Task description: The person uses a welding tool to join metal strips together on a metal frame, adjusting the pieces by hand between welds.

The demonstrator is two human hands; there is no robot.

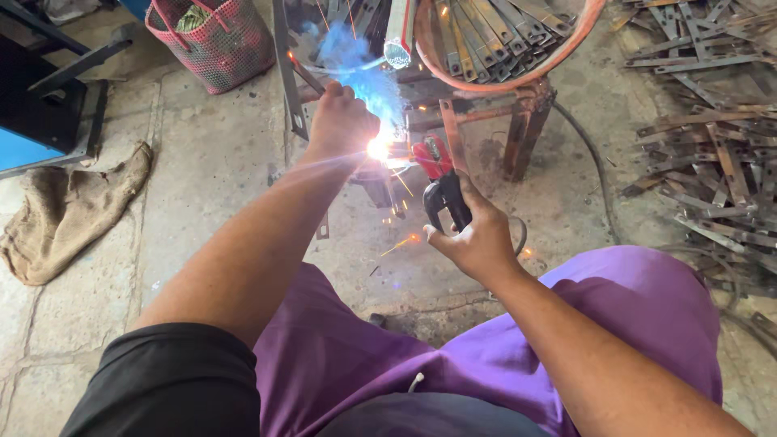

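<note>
My right hand [477,239] grips the black handle of a welding electrode holder [441,182] with red jaws. Its tip meets a bright white arc [379,148] that throws sparks and blue smoke. My left hand [341,121] is closed on a small metal piece right beside the arc; the glare hides the piece itself. Both hands work just in front of a rusty metal stand [518,113]. I sit in purple trousers [631,316].
A round orange-rimmed tub [589,20] of flat metal strips sits on the stand. More strips [712,146] lie heaped on the floor at right. A red woven basket [214,44], a burlap sack [65,214] and a blue machine [32,121] are at left. A cable [595,166] runs across the concrete.
</note>
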